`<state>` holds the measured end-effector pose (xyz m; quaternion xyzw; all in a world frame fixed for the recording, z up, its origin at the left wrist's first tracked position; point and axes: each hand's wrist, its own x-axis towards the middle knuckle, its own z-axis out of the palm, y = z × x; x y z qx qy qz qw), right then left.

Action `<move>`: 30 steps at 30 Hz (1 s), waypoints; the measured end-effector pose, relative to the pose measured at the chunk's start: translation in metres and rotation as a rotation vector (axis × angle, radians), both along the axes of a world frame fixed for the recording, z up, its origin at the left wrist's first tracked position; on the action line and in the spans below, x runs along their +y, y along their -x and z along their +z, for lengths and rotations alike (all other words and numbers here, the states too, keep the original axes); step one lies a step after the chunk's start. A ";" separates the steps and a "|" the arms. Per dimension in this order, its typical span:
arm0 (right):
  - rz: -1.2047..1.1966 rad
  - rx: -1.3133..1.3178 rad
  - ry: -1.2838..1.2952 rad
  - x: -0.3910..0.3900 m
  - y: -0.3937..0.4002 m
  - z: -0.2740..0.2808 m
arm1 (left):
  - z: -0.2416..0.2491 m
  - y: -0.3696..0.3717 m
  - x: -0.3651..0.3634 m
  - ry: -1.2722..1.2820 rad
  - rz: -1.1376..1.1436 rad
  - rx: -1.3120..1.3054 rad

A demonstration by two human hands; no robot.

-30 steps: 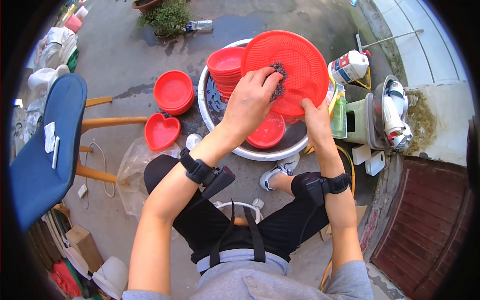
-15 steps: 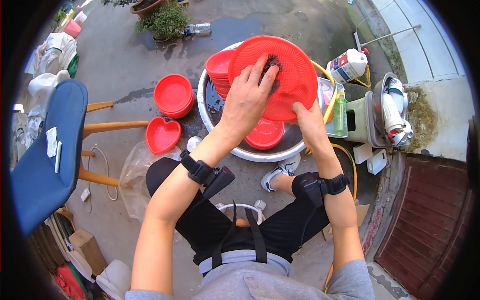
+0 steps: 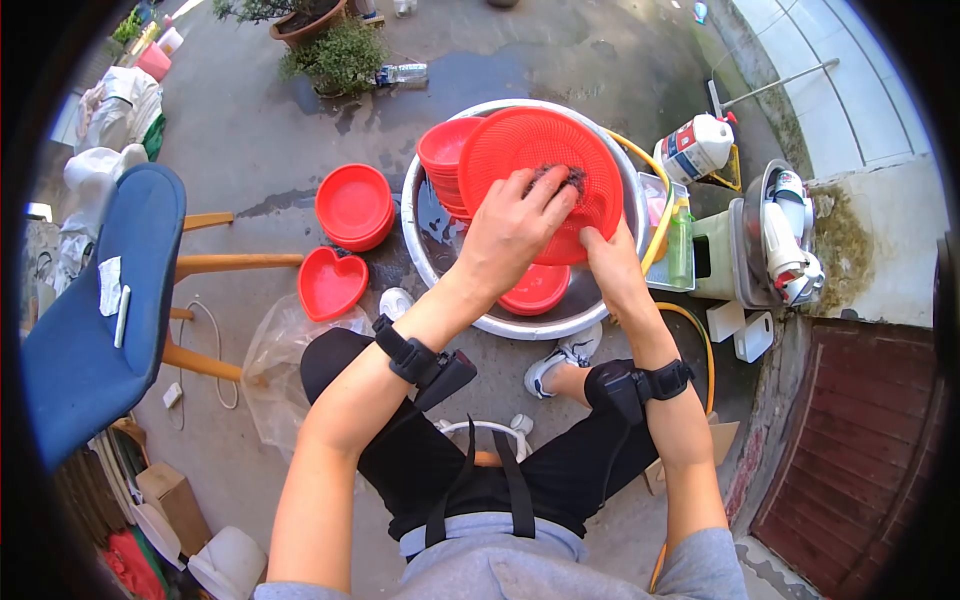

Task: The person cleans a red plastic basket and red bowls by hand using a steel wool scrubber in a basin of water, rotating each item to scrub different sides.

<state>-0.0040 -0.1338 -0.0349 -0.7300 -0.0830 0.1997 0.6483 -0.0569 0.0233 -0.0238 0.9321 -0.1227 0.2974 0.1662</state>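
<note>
A round red plastic basket (image 3: 520,140) with a mesh-patterned surface is tilted up over the metal basin. Its lower right rim is gripped by my right hand (image 3: 613,265), thumb on the near face. My left hand (image 3: 515,225) presses a dark scouring pad (image 3: 573,178) against the basket's surface, fingers curled over it. Behind the basket, a stack of red bowls (image 3: 447,150) stands in the large metal basin (image 3: 425,255). More red bowls (image 3: 535,292) sit in the basin below my hands, partly covered by them.
Left of the basin, stacked round red bowls (image 3: 353,205) and a heart-shaped red bowl (image 3: 332,284) rest on the ground. A blue chair (image 3: 95,300) stands further left. To the right are a green bottle (image 3: 680,250), a white jug (image 3: 697,147) and a yellow hose (image 3: 690,320).
The basket has come lower and a little left, closer to the basin. My left hand has moved the scouring pad rightward across its surface. The camera view has shifted slightly.
</note>
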 end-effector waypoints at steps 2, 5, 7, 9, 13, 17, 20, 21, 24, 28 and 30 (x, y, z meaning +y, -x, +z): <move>-0.011 0.028 0.030 -0.001 0.001 0.002 | -0.002 -0.004 0.008 0.023 0.120 0.014; -0.037 0.046 0.012 0.000 0.002 0.005 | 0.000 -0.006 0.017 0.076 0.166 -0.009; -0.049 0.057 0.015 0.002 0.002 0.005 | 0.003 -0.005 0.015 0.088 0.152 -0.013; -0.042 0.076 0.010 0.002 0.002 0.006 | 0.002 -0.003 0.009 0.102 0.038 -0.008; -0.024 0.028 0.011 0.001 -0.002 -0.001 | -0.001 0.002 -0.003 0.052 -0.069 -0.011; -0.053 0.071 0.009 0.001 -0.002 0.002 | -0.001 0.001 0.000 0.068 0.040 0.002; -0.063 0.097 -0.019 0.003 0.000 0.006 | 0.002 -0.001 0.003 0.109 0.097 -0.021; -0.051 0.129 -0.020 0.004 0.001 0.011 | 0.002 -0.001 0.004 0.109 0.098 -0.020; -0.025 0.124 -0.029 0.004 0.003 0.007 | -0.001 -0.001 0.004 0.110 0.067 0.003; -0.050 0.102 -0.004 0.003 -0.001 0.005 | -0.005 0.003 -0.001 0.095 -0.110 0.081; -0.040 0.104 0.003 0.003 -0.001 0.002 | -0.003 0.005 -0.003 0.039 -0.090 0.081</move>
